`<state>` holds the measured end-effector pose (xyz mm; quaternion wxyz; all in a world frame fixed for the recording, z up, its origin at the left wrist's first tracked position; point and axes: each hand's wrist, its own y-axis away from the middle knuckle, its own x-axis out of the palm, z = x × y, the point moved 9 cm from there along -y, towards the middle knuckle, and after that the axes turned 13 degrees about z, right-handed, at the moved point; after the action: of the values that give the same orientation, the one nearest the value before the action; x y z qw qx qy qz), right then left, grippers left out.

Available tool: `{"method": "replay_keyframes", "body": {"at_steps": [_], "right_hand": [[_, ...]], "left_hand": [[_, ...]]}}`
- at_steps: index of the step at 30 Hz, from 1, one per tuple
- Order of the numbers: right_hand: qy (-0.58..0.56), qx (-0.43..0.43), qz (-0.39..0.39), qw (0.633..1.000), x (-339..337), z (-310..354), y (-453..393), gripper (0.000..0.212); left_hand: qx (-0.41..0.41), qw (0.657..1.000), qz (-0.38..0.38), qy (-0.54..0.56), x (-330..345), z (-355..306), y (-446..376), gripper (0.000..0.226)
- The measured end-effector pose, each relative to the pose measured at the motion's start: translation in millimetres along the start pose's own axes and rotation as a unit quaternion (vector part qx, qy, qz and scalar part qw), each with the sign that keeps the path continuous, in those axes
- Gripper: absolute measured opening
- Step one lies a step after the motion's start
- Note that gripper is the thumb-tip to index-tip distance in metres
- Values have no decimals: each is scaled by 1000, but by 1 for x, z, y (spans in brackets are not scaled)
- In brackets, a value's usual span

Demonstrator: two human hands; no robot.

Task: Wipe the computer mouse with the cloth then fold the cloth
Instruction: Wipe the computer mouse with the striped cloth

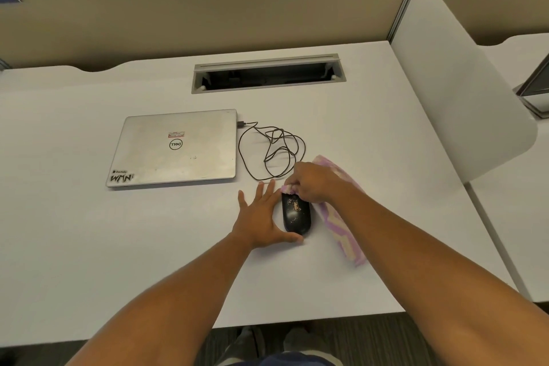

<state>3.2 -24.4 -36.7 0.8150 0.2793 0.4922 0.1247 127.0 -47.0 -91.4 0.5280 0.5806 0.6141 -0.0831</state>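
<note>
My left hand is bracing the black mouse on the counter, fingers spread; my right hand is pinching the cloth against it.

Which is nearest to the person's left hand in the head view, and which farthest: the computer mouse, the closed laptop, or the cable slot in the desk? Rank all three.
From the left hand:
1. Computer mouse: touching the hand, just to its right.
2. Laptop: closed, farther back and to the left.
3. Cable slot: at the back of the desk, near the partition.
</note>
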Motion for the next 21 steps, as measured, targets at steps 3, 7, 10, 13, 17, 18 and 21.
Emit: {"method": "replay_keyframes", "body": {"at_steps": [3, 7, 10, 13, 17, 18, 21], "right_hand": [[35, -12, 39, 999, 7, 10, -3, 23], [42, -42, 122, 991, 4, 18, 2, 26], [18, -29, 78, 996, -10, 13, 6, 24], [13, -9, 21, 1000, -15, 8, 3, 21], [20, 4, 32, 999, 1, 11, -5, 11], [18, 6, 37, 999, 4, 12, -6, 11], [12, -4, 72, 997, 9, 17, -4, 22]], "left_hand": [[6, 1000, -3, 18, 1, 0, 0, 133], [5, 1000, -6, 12, 1, 4, -2, 134], [6, 1000, -12, 14, 3, 5, -5, 135], [6, 1000, -12, 18, 3, 4, -4, 136], [4, 1000, -6, 28, 1, 2, 0, 133], [6, 999, -6, 31, 0, 1, 0, 133], [14, 999, -10, 39, 0, 0, 0, 132]]}}
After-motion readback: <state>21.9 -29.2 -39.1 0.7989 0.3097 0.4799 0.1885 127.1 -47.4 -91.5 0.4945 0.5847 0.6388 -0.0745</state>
